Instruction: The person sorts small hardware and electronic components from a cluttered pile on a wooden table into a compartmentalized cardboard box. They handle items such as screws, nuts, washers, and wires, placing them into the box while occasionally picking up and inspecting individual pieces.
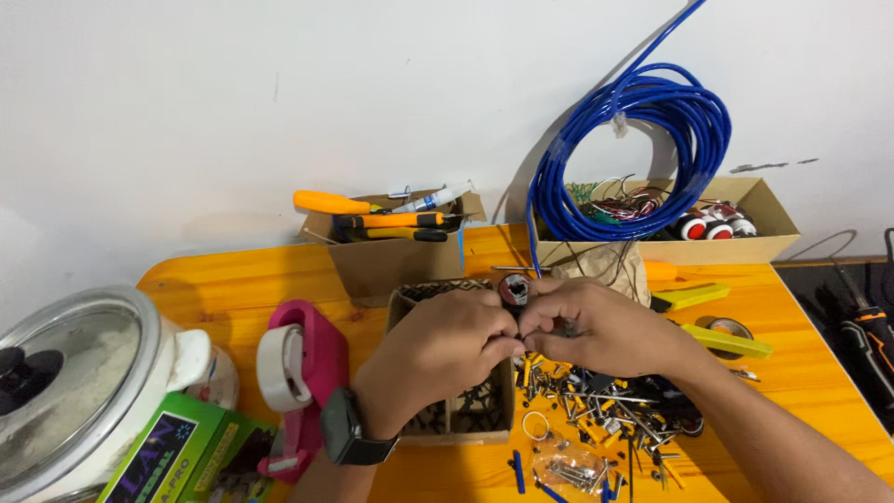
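Note:
My left hand (438,359), with a dark watch on its wrist, and my right hand (596,326) meet over the orange table (233,279). Together they pinch a small round part (514,290) with a dark rim and a red and white face, held just above the fingertips. Under my left hand lies a small cardboard box (456,414) with dark pieces inside. Beneath my right hand spreads a heap of screws and small yellow and black parts (596,410).
A pink tape dispenser (303,368) stands left of my hands. Behind are a cardboard box of orange-handled tools (386,233) and a wider box (745,237) with wires and a blue cable coil (633,149). A white cooker with glass lid (74,382) and a green box (177,456) sit at the left.

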